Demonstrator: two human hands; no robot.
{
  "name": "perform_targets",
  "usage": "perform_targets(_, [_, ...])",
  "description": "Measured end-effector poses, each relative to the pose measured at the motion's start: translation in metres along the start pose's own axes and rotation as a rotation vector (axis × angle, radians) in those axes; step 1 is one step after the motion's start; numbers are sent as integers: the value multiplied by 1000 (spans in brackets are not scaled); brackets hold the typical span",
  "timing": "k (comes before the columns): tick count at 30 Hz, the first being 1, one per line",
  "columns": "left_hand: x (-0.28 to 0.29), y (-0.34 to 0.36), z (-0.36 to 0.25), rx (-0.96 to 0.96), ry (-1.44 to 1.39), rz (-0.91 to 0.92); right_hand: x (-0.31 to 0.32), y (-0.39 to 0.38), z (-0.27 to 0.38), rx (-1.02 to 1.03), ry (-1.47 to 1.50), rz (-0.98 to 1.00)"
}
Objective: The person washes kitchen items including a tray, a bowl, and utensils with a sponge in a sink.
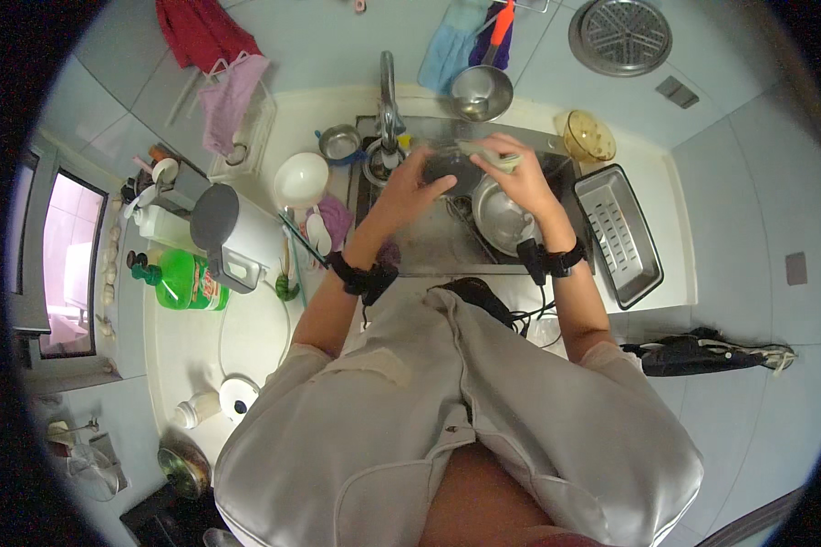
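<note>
Above the steel sink [406,255], my left hand [406,187] is closed round the left side of a dark, round dish [452,169], partly hidden by my fingers. My right hand [520,182] grips a pale, flattish item [491,157] at the dish's right side; it is too small to identify. Beneath them a steel pot [497,223] lies in the sink. The faucet [387,87] rises just behind my left hand. Each wrist carries a black strapped device.
A white bowl [301,178], small steel bowl [340,141], grey-lidded appliance [233,232] and green bottle [187,278] stand left. A perforated tray [616,228] and yellow colander [588,137] sit right. A steel saucepan [479,96] is behind the sink.
</note>
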State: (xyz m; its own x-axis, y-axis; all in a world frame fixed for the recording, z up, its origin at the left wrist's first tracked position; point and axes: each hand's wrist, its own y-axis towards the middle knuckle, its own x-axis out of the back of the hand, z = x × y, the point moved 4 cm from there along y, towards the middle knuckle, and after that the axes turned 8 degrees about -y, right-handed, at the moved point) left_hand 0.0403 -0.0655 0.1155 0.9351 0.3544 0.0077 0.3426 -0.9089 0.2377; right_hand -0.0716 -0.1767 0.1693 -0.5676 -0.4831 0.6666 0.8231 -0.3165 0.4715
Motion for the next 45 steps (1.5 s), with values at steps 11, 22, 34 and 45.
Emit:
perform_targets(11, [6,-4,-8,-268,48,-559,-53,-30,4,-182,151,-599])
perform_targets(22, [4,7,1,-245,-529,-226,-45,-13,-12,-187,287,-278])
perform_targets(34, [62,-18,21,-91,262,-359,-10,-24,-53,-326,-52,92])
perform_targets(45, [229,-42,60,352,1264,-752,92,-235,-159,-961,-109,-523])
